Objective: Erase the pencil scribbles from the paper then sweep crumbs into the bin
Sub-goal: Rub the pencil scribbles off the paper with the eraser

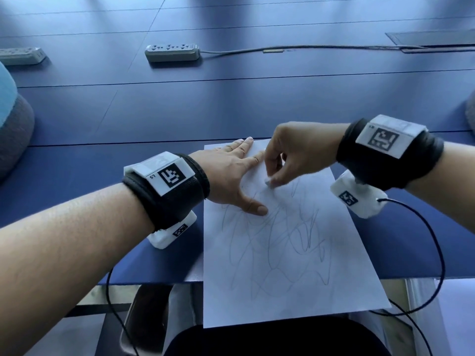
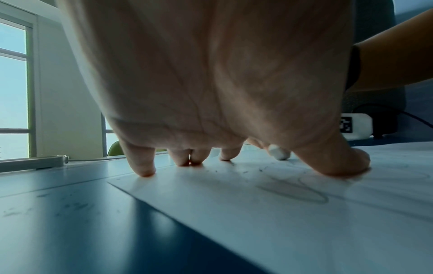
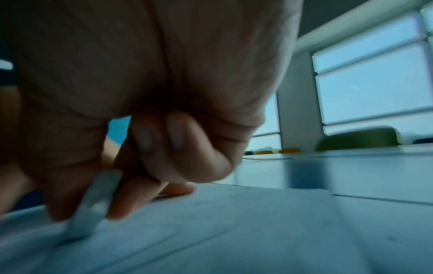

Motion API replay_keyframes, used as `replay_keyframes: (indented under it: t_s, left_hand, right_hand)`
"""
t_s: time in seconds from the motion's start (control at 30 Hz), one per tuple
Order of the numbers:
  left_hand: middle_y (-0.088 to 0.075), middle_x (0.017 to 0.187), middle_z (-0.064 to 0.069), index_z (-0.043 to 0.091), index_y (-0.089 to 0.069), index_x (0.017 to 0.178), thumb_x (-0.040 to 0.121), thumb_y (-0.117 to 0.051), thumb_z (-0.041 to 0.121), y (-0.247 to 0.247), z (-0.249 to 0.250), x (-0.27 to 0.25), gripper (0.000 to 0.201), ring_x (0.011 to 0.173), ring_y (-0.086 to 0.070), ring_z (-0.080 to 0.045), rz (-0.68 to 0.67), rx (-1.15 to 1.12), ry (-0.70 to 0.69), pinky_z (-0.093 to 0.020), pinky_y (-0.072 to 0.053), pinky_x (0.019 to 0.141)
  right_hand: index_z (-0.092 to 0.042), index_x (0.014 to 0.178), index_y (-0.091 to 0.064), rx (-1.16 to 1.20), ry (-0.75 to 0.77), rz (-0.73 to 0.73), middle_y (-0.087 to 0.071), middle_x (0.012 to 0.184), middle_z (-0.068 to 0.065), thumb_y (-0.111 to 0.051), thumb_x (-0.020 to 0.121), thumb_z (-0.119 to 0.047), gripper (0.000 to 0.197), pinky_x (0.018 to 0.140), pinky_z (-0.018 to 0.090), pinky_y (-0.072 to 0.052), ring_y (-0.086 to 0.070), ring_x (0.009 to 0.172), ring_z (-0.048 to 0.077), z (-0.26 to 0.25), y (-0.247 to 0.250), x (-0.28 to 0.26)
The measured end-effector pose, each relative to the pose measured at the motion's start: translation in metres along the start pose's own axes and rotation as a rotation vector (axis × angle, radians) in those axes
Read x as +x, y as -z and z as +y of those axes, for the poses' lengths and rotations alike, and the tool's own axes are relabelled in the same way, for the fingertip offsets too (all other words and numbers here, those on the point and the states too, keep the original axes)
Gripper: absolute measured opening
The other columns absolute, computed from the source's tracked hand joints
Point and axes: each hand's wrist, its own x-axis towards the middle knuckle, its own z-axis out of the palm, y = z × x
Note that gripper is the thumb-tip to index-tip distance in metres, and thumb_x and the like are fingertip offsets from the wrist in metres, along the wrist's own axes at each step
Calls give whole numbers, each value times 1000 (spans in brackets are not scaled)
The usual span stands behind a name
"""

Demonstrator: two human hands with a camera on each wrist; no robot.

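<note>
A white sheet of paper (image 1: 282, 258) covered with grey pencil scribbles (image 1: 277, 240) lies on the blue table, its near end hanging over the table edge. My left hand (image 1: 231, 176) lies flat with spread fingers on the paper's far left part, thumb (image 2: 337, 163) pressing down. My right hand (image 1: 290, 158) pinches a small white eraser (image 1: 268, 182) between thumb and fingers, its tip on the paper just right of my left hand. The same eraser (image 3: 93, 204) shows blurred in the right wrist view and small (image 2: 277, 153) in the left wrist view. Dark crumbs (image 2: 246, 171) dot the paper.
A grey power strip (image 1: 172, 52) with its cable lies across the far table, another strip (image 1: 21, 55) at the far left. A blue-grey cushion (image 1: 12, 129) sits at the left edge. Black wrist cables (image 1: 434, 253) trail off the near edge. No bin is in view.
</note>
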Motion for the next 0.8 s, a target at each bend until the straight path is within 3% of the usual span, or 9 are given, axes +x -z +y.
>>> replay_keyframes:
  t_s: [0.1,0.17,0.3,0.37,0.47,0.57,0.63,0.7,0.8]
  left_hand:
    - [19,164,0,35,11,156,64,-54,88,2,3,1,125,151,13,-12,6,-1,9,-34,-11,119]
    - [18,165,0,35,9,156,63,-55,88,2,3,2,125,151,11,-13,8,6,12,-36,-13,120]
    - [16,165,-2,37,0,157,59,-52,92,1,1,4,123,152,10,-13,11,12,-9,-43,-21,118]
    - [17,165,-1,37,5,157,60,-54,90,2,3,3,125,152,11,-13,-2,18,13,-43,-18,120]
    - [17,165,0,37,9,156,61,-56,88,3,4,3,126,151,11,-12,-5,22,25,-43,-17,121]
    - [16,165,-3,35,1,157,60,-57,88,3,3,5,125,152,11,-13,-4,16,15,-45,-20,121]
    - [16,165,-5,36,4,157,60,-58,88,4,5,5,126,152,9,-15,-20,26,20,-45,-20,121]
    - [16,165,-5,37,9,156,61,-59,86,7,8,4,127,152,7,-16,-29,38,31,-43,-19,121]
    - [16,165,-7,39,11,155,61,-60,85,8,10,5,126,153,6,-18,-32,39,36,-42,-21,121]
  right_hand:
    - [-23,69,-74,-15,-82,105,-66,62,-8,-79,76,-35,15,58,23,-47,-56,58,9,14,13,3]
    - [-23,62,-69,-46,-68,157,-65,61,-5,-77,76,-29,17,58,24,-48,-56,56,11,12,10,5]
    - [-23,64,-71,-58,38,43,-66,63,-4,-77,74,-28,13,57,26,-48,-52,51,6,-10,-4,1]
    - [-26,66,-72,-60,-23,79,-69,68,-6,-77,76,-32,13,59,25,-48,-54,53,4,1,7,4]
    - [-25,62,-67,-63,-52,179,-66,64,-6,-77,75,-29,16,60,26,-50,-57,58,10,7,8,5]
    - [-22,63,-69,-72,36,77,-62,59,-6,-76,73,-29,15,57,26,-49,-53,52,7,-9,-6,-1]
    - [-23,68,-73,-50,-2,20,-65,62,-7,-77,75,-34,14,58,26,-48,-54,55,7,-2,2,-1]
    - [-23,70,-75,-33,-79,84,-67,64,-7,-78,76,-37,15,61,26,-48,-57,60,9,14,15,1]
    - [-22,67,-74,8,-86,102,-65,58,-9,-79,74,-34,15,57,22,-46,-53,52,3,21,15,2]
